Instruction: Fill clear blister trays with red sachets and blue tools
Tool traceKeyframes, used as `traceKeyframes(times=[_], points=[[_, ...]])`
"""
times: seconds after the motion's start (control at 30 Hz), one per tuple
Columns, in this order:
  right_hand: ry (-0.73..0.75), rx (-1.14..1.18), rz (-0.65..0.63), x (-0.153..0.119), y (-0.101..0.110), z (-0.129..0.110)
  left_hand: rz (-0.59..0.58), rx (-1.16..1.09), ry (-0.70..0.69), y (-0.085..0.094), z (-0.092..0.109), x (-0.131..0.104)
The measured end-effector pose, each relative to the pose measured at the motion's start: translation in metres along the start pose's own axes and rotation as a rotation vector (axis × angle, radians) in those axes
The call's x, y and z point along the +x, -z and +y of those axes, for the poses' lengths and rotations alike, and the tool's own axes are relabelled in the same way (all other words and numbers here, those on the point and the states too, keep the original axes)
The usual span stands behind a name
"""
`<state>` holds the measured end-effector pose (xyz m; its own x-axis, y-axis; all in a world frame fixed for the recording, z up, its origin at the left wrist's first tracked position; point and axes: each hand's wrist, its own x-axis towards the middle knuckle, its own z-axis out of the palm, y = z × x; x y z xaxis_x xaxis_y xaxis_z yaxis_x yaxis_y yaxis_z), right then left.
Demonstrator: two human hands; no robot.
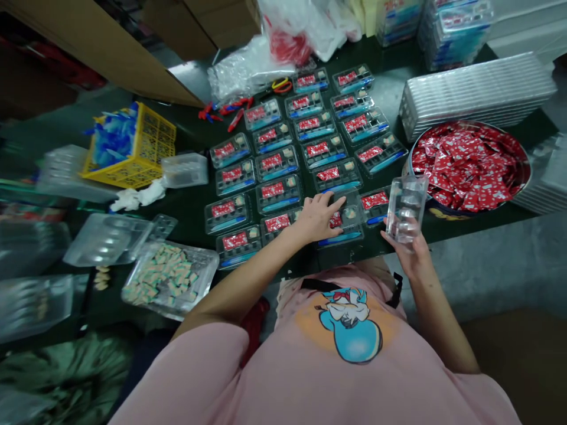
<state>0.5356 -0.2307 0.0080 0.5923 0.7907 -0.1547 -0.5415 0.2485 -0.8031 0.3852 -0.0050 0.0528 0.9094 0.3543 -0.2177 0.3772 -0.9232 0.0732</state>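
Note:
Rows of clear trays [271,162], each with a red packet, a blue pen and a small pale block, cover the dark green table [195,212]. My left hand [315,219] rests with spread fingers on one filled tray [349,227] near the front edge; nothing shows in its grasp. Upright in my right hand [413,251] is a stack of clear plastic pieces [406,206], with the fingers wrapped round its lower part. That stack is just left of a round tin [527,177] full of red packets [465,162].
A yellow basket [150,141] of blue pens stands at the left, above a clear tray [206,260] of small blocks [166,274]. Scissors [281,86] and plastic bags [243,68] lie at the back. Stacked trays [469,91] stand behind the tin.

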Motion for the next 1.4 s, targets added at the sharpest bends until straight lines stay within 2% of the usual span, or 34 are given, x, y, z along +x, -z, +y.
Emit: traceKeyframes(times=[0.13, 0.27, 0.47, 0.67, 0.8, 0.9, 0.97, 1.03, 1.17, 1.23, 1.33, 1.4], points=[[0.005, 0.009, -0.002, -0.001, 0.001, 0.000, -0.037, 0.000, 0.004, 0.005, 0.009, -0.023], [-0.005, 0.007, 0.010, -0.001, 0.003, 0.003, -0.091, 0.009, 0.012, -0.004, 0.016, -0.036], [-0.007, 0.009, 0.013, -0.004, 0.001, 0.002, -0.096, -0.054, 0.013, -0.018, 0.021, -0.029], [-0.020, 0.026, 0.041, -0.004, 0.003, 0.001, -0.106, -0.121, 0.000, -0.036, 0.009, -0.024], [-0.044, 0.059, 0.048, -0.004, 0.003, 0.005, -0.059, -0.193, -0.014, -0.031, 0.005, -0.022], [-0.044, 0.033, 0.005, -0.003, 0.001, 0.008, 0.112, -0.391, -0.017, -0.015, 0.020, -0.015], [-0.041, -0.019, -0.019, -0.003, -0.001, 0.010, 0.216, -0.633, -0.052, -0.003, 0.037, -0.005], [-0.037, -0.081, -0.039, -0.002, -0.002, 0.012, 0.256, -0.892, -0.075, 0.008, 0.055, 0.008], [0.014, -0.247, -0.079, 0.000, 0.001, 0.012, 0.361, -1.290, 0.046, 0.022, 0.077, 0.032], [0.049, -0.351, -0.066, 0.000, 0.004, 0.010, 0.266, -1.488, 0.070, 0.025, 0.082, 0.038], [0.073, -0.448, -0.019, 0.001, 0.008, 0.007, -0.017, -1.696, 0.072, 0.024, 0.088, 0.039], [0.075, -0.461, -0.013, 0.002, 0.009, 0.008, -0.092, -1.757, 0.122, 0.021, 0.091, 0.038]])
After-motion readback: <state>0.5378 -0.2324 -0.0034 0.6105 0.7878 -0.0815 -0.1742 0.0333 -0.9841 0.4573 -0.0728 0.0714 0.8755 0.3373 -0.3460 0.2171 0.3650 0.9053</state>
